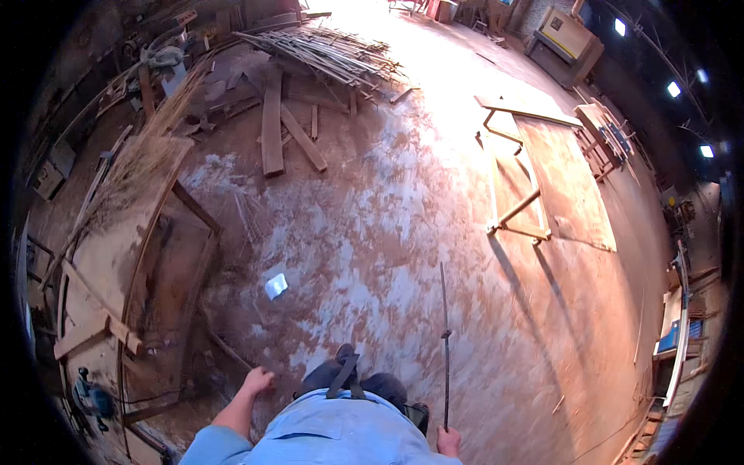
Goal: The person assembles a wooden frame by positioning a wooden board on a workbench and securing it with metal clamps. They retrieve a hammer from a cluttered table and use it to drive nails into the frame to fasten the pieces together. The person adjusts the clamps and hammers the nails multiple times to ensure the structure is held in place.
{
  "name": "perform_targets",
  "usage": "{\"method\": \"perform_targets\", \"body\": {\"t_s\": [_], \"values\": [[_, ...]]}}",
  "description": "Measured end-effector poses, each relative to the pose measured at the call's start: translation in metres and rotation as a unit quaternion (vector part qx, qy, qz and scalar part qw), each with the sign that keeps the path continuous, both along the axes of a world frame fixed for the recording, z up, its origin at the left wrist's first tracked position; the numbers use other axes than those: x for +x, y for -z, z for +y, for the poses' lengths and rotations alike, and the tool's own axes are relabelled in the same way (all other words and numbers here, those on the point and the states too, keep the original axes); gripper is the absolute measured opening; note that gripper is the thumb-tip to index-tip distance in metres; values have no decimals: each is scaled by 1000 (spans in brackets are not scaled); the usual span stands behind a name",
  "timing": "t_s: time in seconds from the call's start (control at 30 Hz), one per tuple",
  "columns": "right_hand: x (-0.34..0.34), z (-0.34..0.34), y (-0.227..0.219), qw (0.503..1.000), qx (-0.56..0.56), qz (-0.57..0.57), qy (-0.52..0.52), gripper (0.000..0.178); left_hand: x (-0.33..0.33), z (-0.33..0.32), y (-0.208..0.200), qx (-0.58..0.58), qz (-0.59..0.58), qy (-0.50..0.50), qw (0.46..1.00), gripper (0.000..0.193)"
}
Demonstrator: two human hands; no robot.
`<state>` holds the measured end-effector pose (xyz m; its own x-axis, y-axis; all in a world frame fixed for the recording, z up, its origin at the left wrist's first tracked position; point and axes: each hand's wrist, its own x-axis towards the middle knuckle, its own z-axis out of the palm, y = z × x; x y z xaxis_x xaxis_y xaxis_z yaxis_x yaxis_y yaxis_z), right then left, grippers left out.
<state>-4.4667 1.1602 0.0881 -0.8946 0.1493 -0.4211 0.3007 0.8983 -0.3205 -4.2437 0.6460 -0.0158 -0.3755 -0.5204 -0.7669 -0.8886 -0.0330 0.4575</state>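
Note:
My right hand [449,441], at the lower edge, is closed around the near end of a long, thin dark metal bar [445,298]. The bar points away from me and has a small sliding piece partway along, like a bar clamp. My left hand [260,380] is closed in a fist out to my left. A thin dark bar [230,351] runs from it toward the workbench, and its far part fades into shadow.
On the left, a long workbench [167,167] carries wood strips, boards and a green-blue power tool [94,401]. Planks [273,124] and piled slats [333,53] lie farther off. A wooden frame [518,209] with a panel [566,178] stands right. A white scrap [276,286] lies on the dusty floor.

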Motion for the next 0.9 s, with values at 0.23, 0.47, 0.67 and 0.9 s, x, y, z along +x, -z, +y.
{"method": "perform_targets", "body": {"t_s": [0.23,0.47,0.67,0.9], "values": [[-250,-103,25,998,-27,-27,-51,34,-345,-161,-97,-109,95,22,989,32],[-559,-256,12,989,-56,-92,-104,38,-474,-228,-92,-44,18,-153,987,24],[-798,-403,24,972,-152,7,-177,38,-569,-238,-91,34,-73,-212,974,22],[-1011,-609,36,961,-234,-75,-123,23,-736,-359,-33,-5,-89,-99,991,22]]}}
